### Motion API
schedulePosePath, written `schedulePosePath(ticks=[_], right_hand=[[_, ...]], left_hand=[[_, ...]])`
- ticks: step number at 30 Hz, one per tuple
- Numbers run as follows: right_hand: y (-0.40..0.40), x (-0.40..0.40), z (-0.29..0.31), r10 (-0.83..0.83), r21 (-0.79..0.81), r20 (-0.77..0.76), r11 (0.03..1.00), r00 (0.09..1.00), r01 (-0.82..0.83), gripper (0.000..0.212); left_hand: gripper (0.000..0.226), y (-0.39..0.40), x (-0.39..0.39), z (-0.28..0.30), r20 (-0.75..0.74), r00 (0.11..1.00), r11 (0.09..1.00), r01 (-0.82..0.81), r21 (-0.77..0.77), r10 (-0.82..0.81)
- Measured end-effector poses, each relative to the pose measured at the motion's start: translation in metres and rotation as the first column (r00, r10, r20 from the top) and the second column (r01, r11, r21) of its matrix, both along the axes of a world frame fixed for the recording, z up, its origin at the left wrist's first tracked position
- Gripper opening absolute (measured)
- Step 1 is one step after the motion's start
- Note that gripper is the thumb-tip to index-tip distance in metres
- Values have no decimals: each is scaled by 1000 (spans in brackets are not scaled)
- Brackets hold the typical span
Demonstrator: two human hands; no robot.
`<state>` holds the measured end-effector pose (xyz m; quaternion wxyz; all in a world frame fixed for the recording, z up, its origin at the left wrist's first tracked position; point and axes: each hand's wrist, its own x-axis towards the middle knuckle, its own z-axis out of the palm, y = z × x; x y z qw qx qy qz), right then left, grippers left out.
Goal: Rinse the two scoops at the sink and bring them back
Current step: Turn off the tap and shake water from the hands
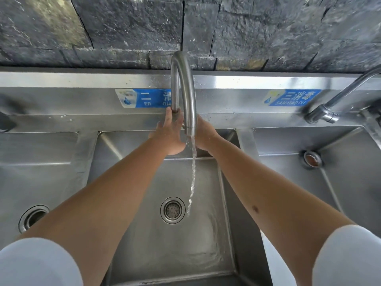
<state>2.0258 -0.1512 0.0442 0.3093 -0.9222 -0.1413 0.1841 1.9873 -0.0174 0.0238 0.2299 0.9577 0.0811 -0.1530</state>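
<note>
nearest to us are our two white sleeves point(39, 263), one at each lower corner, with bare forearms reaching away over the middle basin point(156, 254) of a steel sink. a round drain point(172, 210) sits in the basin floor, and a thin stream of water point(192, 176) falls just to its right, rippling across the bottom. to the left lies another basin with its own drain point(33, 217), and to the right a third basin with a plugged drain point(312, 158).

farther on, our left hand point(172, 134) reaches up to the base of the curved tap point(185, 89), fingers spread loosely and touching the upright pipe rather than gripping it. our right hand point(203, 134) is just across the spout, partly hidden behind it; we cannot tell whether its fingers are curled or apart, nor what they touch. the scoops are not visible anywhere here, and neither hand shows one.

beyond the hands, blue labels point(144, 98) are stuck on the steel backsplash, a second tap point(338, 98) stands at far right, and a dark stone wall point(123, 27) rises behind.
</note>
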Motion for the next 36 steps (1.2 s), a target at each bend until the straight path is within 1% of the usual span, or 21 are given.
schedulePosePath(ticks=[2,3,4,6,7,9,11,13,15,17,19,22,23,25,27,31,36], right_hand=[[-5,-14,4,62,-105,-5,992,998,-62,62],[-8,-23,4,76,-138,-34,987,997,-80,66],[-10,-33,2,89,-150,-56,984,994,-96,71],[-15,-61,5,84,-103,-127,990,988,-97,73],[-19,-76,7,63,-93,-138,993,988,-76,70],[-30,-105,7,87,-134,-112,986,990,-102,72],[-41,-134,4,120,-202,-115,969,986,-141,77],[-52,-161,2,117,-254,-128,956,985,-147,79],[-60,-183,1,112,-287,-137,947,984,-148,81],[-67,-203,2,141,-323,-135,930,981,-178,84],[-74,-217,3,154,-350,-138,917,978,-193,89],[-85,-233,6,146,-370,-189,906,971,-208,104],[-88,-238,6,169,-392,-190,890,967,-233,107],[-94,-246,5,235,-447,-162,848,958,-284,109],[-99,-251,1,259,-479,-123,830,958,-286,109],[-108,-262,-5,208,-513,-121,824,971,-241,106],[-132,-274,-7,138,-504,-134,843,981,-188,105]], left_hand=[[92,-12,-16,4,-13,998,990,56,128,-55],[92,-17,-27,4,8,997,984,72,162,-74],[95,-22,-40,4,33,997,984,67,162,-73],[102,-31,-69,2,54,997,990,54,131,-61],[105,-34,-84,1,40,997,991,55,122,-60],[109,-41,-113,-1,9,998,991,58,122,-59],[106,-47,-141,0,-7,999,993,46,111,-46],[100,-52,-167,1,10,999,993,38,112,-39],[93,-54,-191,2,24,998,986,59,158,-64],[89,-54,-215,2,22,997,979,74,189,-80],[87,-52,-237,4,2,997,980,71,187,-73],[81,-49,-266,9,-53,998,980,42,195,-32],[82,-47,-274,11,-71,997,978,28,205,-13],[83,-45,-287,13,-89,996,978,-4,208,23],[85,-44,-291,14,-71,997,978,-21,208,36],[88,-48,-293,12,-36,999,975,22,219,-15],[90,-61,-284,8,-7,999,980,50,190,-50]])
